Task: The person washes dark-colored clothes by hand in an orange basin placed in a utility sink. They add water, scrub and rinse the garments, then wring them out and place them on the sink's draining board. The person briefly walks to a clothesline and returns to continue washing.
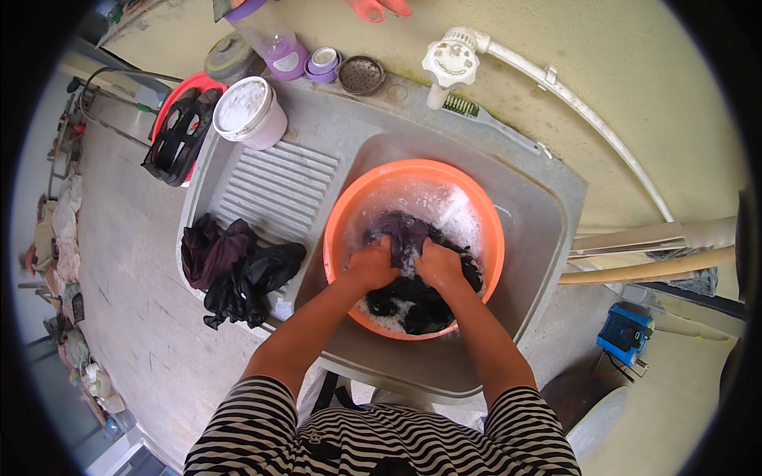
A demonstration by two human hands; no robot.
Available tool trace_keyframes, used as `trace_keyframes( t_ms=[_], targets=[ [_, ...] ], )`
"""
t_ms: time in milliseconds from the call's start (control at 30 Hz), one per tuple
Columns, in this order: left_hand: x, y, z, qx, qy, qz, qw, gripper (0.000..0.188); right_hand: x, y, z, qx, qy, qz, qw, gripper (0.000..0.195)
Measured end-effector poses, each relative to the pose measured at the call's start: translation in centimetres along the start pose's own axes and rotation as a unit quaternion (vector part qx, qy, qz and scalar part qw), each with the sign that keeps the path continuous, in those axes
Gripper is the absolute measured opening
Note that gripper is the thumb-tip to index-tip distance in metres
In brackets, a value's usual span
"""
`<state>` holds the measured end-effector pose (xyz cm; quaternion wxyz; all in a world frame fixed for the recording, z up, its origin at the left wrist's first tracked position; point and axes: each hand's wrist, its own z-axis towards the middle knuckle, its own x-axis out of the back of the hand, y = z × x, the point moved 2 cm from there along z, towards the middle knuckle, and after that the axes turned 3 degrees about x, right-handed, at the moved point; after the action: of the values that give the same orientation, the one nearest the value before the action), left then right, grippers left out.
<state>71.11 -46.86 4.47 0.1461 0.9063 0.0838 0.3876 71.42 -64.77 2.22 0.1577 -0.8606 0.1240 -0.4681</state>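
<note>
An orange plastic basin (417, 168) stands in the deep bowl of a grey laundry sink (530, 285). Soapy water with white suds (461, 217) fills part of it. My left hand (374, 263) and my right hand (439, 265) both grip a dark purple cloth (403, 232), which is bunched up between them at the water's surface. Black wet fabric (425, 312) lies in the water under and in front of my wrists. My fingertips are partly hidden by the cloth.
Left of the basin, dark wet clothes (238, 268) lie over the ribbed washboard (277, 184). A white bucket (250, 113) stands behind them. Along the back ledge are a metal strainer (361, 75) and a scrub brush (476, 110), below a white tap (450, 62).
</note>
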Motion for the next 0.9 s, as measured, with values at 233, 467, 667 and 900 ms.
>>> trace_keyframes(
  t_ms=[233,467,667,900],
  targets=[
    [4.4,-0.4,1.2,-0.07,-0.062,-0.03,0.995,0.058,1.0,3.1,1.9,0.032,0.036,0.136,0.989,0.042],
    [10.3,-1.9,0.5,-0.025,-0.083,-0.674,0.734,0.053,4.7,6.7,2.0,-0.081,0.214,0.769,0.598,0.054],
    [1.6,-1.3,5.5,0.033,-0.105,-0.872,0.477,0.035,0.2,2.2,6.3,-0.06,0.309,0.773,0.551,0.056],
    [-2.7,-1.9,7.5,0.249,0.131,-0.9,0.333,0.039,-3.2,6.1,9.3,-0.157,0.262,0.528,0.792,0.03]
  ],
)
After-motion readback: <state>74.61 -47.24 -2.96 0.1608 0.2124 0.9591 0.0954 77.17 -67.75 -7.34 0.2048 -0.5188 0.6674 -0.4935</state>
